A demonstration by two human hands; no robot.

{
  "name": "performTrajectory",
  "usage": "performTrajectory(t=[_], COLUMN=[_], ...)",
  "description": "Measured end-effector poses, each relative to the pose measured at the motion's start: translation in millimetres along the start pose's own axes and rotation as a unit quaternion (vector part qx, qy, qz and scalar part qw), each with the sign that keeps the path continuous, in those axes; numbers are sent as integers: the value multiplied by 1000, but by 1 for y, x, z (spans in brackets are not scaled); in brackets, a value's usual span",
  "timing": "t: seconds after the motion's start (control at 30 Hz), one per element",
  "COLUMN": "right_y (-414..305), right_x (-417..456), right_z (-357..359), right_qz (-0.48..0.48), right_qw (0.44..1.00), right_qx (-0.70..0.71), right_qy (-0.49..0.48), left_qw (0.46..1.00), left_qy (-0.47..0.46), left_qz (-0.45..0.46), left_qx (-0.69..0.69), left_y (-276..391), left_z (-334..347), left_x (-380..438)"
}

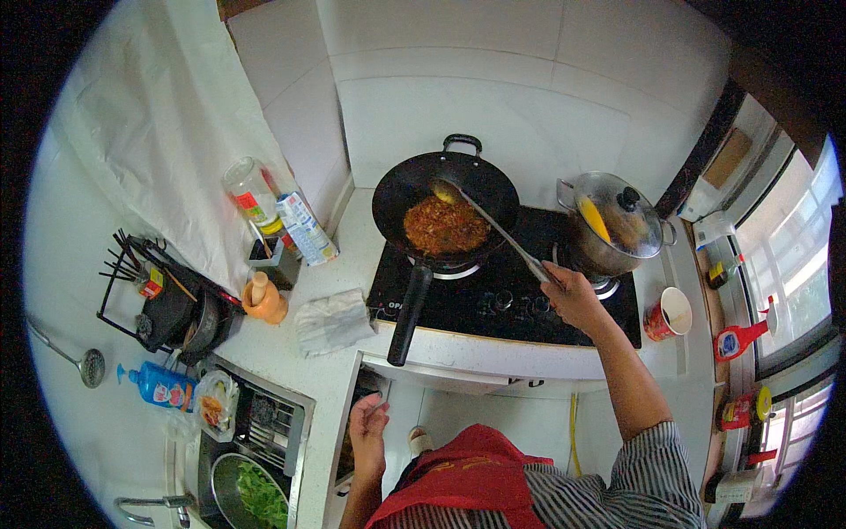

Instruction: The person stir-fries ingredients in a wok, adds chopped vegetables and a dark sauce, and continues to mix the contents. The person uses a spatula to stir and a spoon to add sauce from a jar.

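Note:
My right hand (574, 297) grips the handle of a metal ladle (497, 228), whose bowl rests in a black wok (486, 173) on the left burner. In the wok lies a reddish-brown chopped mixture (443, 225), just below the ladle's bowl. The wok's long black handle (410, 314) points toward me, past the counter edge. Lower left, my left hand (369, 430) hovers over an open drawer (362, 380) with its fingers bent. Whether those fingers hold something small is unclear.
A lidded pot (615, 231) occupies the right burner of the black gas hob (476, 301). Right of it stands a paper cup (667, 314). A folded cloth (335, 321), wooden mortar (264, 301) and carton (307, 228) lie left. The sink holds a colander of greens (261, 496).

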State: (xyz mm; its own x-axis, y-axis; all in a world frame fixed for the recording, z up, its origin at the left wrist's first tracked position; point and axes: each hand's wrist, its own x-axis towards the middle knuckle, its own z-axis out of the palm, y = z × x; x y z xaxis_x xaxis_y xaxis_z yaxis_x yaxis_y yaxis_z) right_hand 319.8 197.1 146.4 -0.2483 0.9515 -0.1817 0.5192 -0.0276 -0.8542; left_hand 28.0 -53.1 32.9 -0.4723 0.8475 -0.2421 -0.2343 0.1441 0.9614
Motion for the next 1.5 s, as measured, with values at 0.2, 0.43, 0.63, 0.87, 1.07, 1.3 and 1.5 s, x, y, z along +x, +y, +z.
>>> performTrajectory(t=[0.2, 0.43, 0.63, 0.87, 1.07, 1.3, 1.5], right_y=[11, -11, -3, -24, -21, 2, 16], right_x=[16, -11, -1, -49, -60, -42, -27], right_z=[10, 16, 33, 9, -1, -10, -8], right_qz=[-74, -54, -127, -54, -80, -110, -91], right_qw=[990, 995, 981, 994, 981, 979, 975], right_qx=[-92, -76, -146, -91, -177, -131, -151], right_qy=[79, -19, 23, -39, -27, 110, 133], left_qw=[1000, 1000, 1000, 999, 1000, 999, 1000], left_qy=[7, 21, -10, 3, -6, -3, -2], left_qz=[-7, -17, -13, -23, -23, -23, -25], left_qx=[-17, -4, -1, -23, -3, -22, -6], left_y=[3, 7, 11, 0, 3, -4, 0], left_z=[-1, -4, 5, -2, 4, 1, 1], left_x=[-4, -8, -4, -2, 1, -3, -6])
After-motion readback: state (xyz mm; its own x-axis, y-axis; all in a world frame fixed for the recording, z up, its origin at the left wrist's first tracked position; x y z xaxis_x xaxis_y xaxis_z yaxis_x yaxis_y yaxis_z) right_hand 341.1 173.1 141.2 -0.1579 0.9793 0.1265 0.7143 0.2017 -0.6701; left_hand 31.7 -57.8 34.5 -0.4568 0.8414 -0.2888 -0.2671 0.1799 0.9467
